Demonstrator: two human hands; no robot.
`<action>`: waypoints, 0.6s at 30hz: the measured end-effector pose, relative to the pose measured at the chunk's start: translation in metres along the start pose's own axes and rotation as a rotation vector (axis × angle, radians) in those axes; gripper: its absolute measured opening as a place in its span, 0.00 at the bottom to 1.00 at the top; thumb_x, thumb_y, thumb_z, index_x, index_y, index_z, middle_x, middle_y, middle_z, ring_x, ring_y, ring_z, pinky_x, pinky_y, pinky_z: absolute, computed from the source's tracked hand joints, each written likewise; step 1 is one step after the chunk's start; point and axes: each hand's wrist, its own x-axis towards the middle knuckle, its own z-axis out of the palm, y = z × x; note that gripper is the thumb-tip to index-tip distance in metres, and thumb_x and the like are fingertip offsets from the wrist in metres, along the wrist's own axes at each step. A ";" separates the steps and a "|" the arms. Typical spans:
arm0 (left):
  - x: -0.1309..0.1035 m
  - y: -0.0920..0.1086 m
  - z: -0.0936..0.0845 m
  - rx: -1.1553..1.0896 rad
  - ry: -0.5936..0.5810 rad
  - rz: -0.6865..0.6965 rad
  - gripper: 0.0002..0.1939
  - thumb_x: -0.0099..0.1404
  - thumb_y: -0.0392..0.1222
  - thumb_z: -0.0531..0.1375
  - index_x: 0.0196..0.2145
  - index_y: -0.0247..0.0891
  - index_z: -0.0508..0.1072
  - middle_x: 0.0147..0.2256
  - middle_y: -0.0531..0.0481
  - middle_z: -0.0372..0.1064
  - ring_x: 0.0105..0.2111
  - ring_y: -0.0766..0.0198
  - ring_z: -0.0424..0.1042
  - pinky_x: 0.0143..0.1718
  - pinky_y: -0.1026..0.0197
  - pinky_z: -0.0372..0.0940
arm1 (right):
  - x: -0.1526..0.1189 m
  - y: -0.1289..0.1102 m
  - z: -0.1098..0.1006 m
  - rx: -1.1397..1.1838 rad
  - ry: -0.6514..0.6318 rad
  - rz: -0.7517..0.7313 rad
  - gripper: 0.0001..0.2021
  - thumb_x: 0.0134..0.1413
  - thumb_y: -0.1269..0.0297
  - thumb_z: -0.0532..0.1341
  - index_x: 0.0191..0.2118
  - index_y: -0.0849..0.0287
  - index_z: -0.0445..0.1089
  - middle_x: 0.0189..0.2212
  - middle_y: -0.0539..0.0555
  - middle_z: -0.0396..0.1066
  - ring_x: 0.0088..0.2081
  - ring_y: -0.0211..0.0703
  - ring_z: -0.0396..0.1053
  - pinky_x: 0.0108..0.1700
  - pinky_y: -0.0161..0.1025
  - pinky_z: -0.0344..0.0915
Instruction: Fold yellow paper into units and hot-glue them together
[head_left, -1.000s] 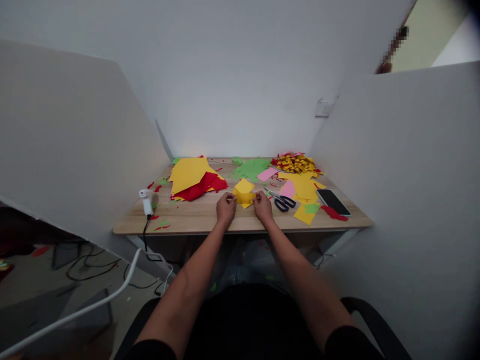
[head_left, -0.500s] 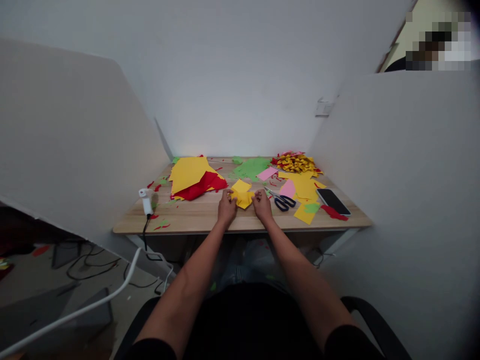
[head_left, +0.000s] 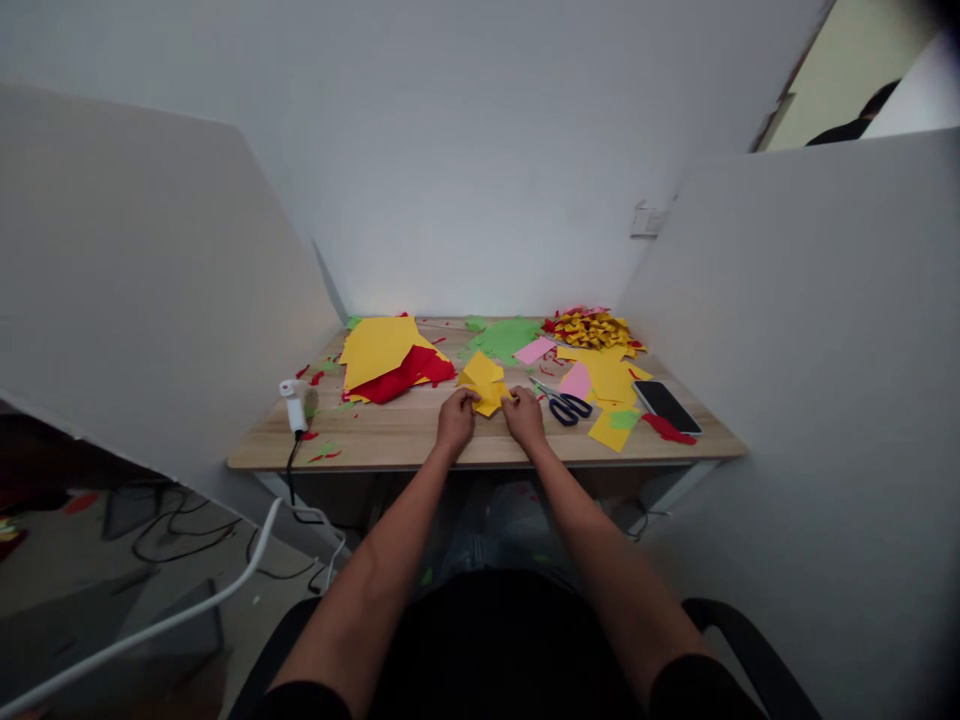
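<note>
A small folded piece of yellow paper (head_left: 490, 398) lies between my hands near the front middle of the table. My left hand (head_left: 456, 420) pinches its left side, and my right hand (head_left: 524, 415) pinches the right edge. Just behind it is another yellow paper piece (head_left: 482, 369), partly overlapped by the folded one. Dark-handled scissors (head_left: 567, 405) rest a little to the right of my right hand, blades pointing to the back left.
Yellow sheets (head_left: 380, 350) and red paper (head_left: 401, 380) lie at the left, green paper (head_left: 506, 338) at the back. Folded yellow pieces (head_left: 592, 328) are heaped at back right. A phone (head_left: 667, 406) is at right, a white corded glue-gun-like tool (head_left: 294, 405) at left. Partitions flank the table (head_left: 390, 440).
The folded yellow paper has changed shape and its side flaps look less spread. My left hand has shifted slightly down. The person beyond the right partition has moved right.
</note>
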 end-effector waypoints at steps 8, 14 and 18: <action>-0.004 0.004 -0.001 -0.033 0.029 0.007 0.16 0.72 0.49 0.57 0.49 0.35 0.72 0.37 0.49 0.73 0.32 0.66 0.73 0.37 0.57 0.72 | -0.002 0.001 -0.001 0.128 0.012 0.044 0.13 0.66 0.56 0.61 0.47 0.62 0.71 0.42 0.54 0.73 0.40 0.42 0.73 0.44 0.45 0.73; -0.002 0.002 0.000 -0.057 -0.019 0.010 0.16 0.71 0.49 0.58 0.49 0.34 0.72 0.41 0.47 0.73 0.34 0.65 0.73 0.36 0.58 0.72 | 0.001 0.005 0.002 0.288 0.004 0.017 0.14 0.67 0.57 0.59 0.49 0.61 0.70 0.43 0.55 0.73 0.41 0.42 0.73 0.44 0.45 0.73; -0.001 0.002 0.001 -0.066 -0.043 0.006 0.15 0.71 0.48 0.58 0.47 0.34 0.72 0.40 0.47 0.72 0.33 0.66 0.73 0.35 0.59 0.72 | 0.001 0.007 0.007 0.362 -0.025 -0.012 0.16 0.66 0.57 0.61 0.52 0.61 0.68 0.42 0.54 0.73 0.38 0.40 0.73 0.40 0.42 0.74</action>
